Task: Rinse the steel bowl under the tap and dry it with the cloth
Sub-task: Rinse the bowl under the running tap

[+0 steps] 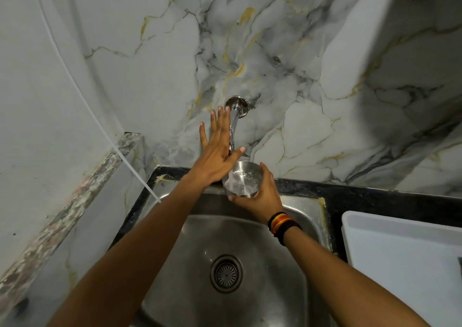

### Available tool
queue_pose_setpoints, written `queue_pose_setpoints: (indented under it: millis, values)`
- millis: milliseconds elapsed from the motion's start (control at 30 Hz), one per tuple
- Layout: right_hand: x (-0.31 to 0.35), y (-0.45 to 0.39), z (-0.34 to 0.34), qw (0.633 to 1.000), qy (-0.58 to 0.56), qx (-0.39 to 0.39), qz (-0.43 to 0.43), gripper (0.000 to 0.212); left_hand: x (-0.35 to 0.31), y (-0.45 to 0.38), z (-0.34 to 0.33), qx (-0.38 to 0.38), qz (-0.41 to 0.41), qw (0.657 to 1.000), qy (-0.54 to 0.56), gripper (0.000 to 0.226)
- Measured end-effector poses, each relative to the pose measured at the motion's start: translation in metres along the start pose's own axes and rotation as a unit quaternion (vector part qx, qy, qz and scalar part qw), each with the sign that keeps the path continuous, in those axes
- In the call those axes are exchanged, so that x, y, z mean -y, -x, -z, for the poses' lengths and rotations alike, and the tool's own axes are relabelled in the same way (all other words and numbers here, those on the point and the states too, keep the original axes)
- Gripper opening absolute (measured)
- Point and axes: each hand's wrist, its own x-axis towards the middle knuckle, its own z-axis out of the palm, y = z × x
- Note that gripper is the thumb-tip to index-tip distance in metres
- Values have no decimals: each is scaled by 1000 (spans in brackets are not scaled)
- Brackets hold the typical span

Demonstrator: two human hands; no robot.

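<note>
Home kitchen, steel sink (pixel 287 289) with drain, wall tap (pixel 235 116), marble-look tiles (pixel 300 51), dark counter (pixel 362 201)

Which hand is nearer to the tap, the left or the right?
Left. The left hand lies open against the tap; the right hand is below it, holding the steel bowl.

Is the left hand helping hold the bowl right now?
No, the left hand lies flat and open against the tap, while only the right hand grips the steel bowl.
</note>
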Motion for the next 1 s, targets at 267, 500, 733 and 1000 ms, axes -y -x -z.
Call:
queue_pose_setpoints:
  millis: [267, 500, 733, 1000]
  values:
    - [-11, 9, -3, 1000, -10, 10, 11, 141, -15, 3, -12, -53, 41, 998, 14, 106]
    - [-6, -5, 8, 1000, -2, -2, 3, 133, -18, 3, -12, -50, 49, 996, 50, 99]
    - [-24, 15, 0, 1000, -11, 26, 8, 134, -14, 4, -8, -25, 34, 998, 49, 96]
    - [-16, 14, -5, 998, -32, 47, 34, 130, -15, 4, -11, -43, 49, 998, 7, 96]
